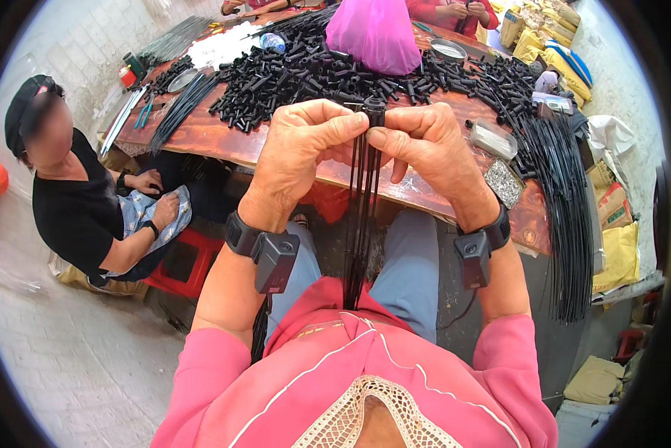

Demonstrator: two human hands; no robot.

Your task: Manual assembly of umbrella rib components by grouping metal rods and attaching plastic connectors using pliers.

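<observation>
Both hands are raised in front of me at the near edge of the table, meeting at the top of a bundle of thin black rods (361, 201). The rods hang down between my knees to my lap. A short black cylindrical piece (373, 112) sits at the bundle's top end. My left hand (302, 142) pinches there with thumb and forefinger, from the left. From the right, my right hand (425, 142) is closed in a pinch at the same end, its thumb against the black piece. Exactly how the rods join that piece is too small to tell.
A red-brown table (231, 142) carries a heap of black tubular parts (298, 75) and a pink plastic bag (373, 37). Long black rods (556, 201) overhang its right edge; clear plastic boxes (494, 140) lie nearby. A seated person (89, 194) is at left; others work across the table.
</observation>
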